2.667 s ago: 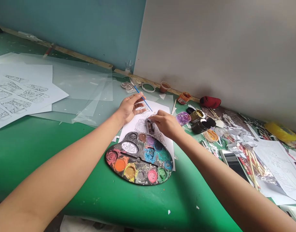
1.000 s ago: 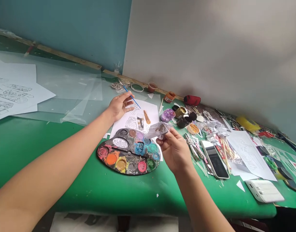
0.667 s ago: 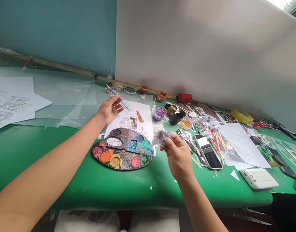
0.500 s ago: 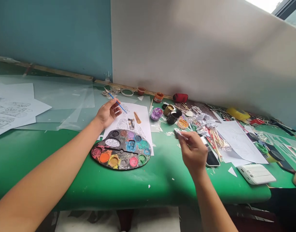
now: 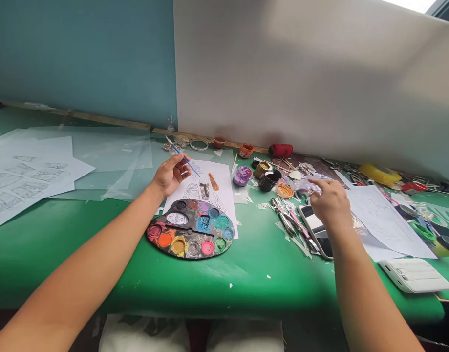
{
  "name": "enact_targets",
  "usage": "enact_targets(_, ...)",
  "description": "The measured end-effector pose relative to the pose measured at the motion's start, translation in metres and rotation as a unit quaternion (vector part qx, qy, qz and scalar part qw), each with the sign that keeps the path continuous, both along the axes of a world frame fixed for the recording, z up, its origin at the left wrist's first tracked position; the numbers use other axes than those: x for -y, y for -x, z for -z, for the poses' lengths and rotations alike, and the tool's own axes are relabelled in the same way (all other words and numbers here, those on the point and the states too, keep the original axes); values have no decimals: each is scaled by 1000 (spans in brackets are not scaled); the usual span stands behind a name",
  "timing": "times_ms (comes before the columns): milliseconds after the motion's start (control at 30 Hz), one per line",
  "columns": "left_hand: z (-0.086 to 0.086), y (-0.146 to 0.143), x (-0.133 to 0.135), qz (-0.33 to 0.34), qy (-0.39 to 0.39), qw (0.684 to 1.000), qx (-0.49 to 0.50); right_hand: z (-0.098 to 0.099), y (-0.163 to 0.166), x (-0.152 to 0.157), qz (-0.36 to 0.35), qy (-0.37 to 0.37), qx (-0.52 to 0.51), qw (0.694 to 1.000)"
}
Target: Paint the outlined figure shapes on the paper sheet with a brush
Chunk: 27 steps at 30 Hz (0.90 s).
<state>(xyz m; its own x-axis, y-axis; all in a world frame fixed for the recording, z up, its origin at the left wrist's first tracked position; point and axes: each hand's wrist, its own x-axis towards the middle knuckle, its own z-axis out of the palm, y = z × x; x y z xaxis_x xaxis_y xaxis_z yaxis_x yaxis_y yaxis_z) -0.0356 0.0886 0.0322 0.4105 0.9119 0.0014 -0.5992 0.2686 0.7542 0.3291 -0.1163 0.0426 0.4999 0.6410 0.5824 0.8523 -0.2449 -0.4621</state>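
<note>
Two hands at work around a paint palette on a green table

The paint palette (image 5: 190, 233) lies nearest. Just beyond it, on the printed sheet (image 5: 205, 183), the left hand (image 5: 170, 174) pinches a thin blue paintbrush (image 5: 182, 155). Well to the palette's right, above a phone (image 5: 314, 224), the right hand (image 5: 330, 201) grips a crumpled scrap (image 5: 308, 184), near the open paint jars (image 5: 263, 174).

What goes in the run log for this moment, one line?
left hand: holds blue brush over line drawing | right hand: at scrap pile, crumpled paper at fingertips | palette: on table
</note>
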Motion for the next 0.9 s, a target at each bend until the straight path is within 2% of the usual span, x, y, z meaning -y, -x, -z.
enact_targets(67,-7,-1,9,48,-23,999,4,2,34,-5,-59,-26,-1,998)
enact_targets(100,-11,-3,15,76,-39,996,9,5,56,-9,-111,-38,-8,993)
enact_targets(167,-20,-8,30,134,-80,988,8,9,104,-18,-291,-99,-16,951)
enact_targets(233,-26,-15,44,184,-122,975,-19,11,146,-30,-410,-131,3,902)
enact_targets(333,-30,-24,60,208,-132,968,-54,10,186,-48,-461,-225,24,858)
enact_targets(400,-30,-27,66,204,-116,970,-70,7,197,-57,-461,-261,46,847)
enact_targets(533,-28,-30,70,206,-93,973,-51,2,202,-64,-420,-296,80,854)
enact_targets(667,-31,-23,57,225,-91,965,-99,0,192,-65,-347,-362,-20,865)
enact_targets(733,-33,-15,42,170,-80,976,-107,-2,178,-66,-289,-389,-92,870)
enact_targets(800,-33,-4,23,94,-61,992,-62,-4,160,-66,-231,-412,-152,868)
enact_targets(900,-27,11,-2,15,-24,999,-20,-7,132,-65,-155,-453,-217,851)
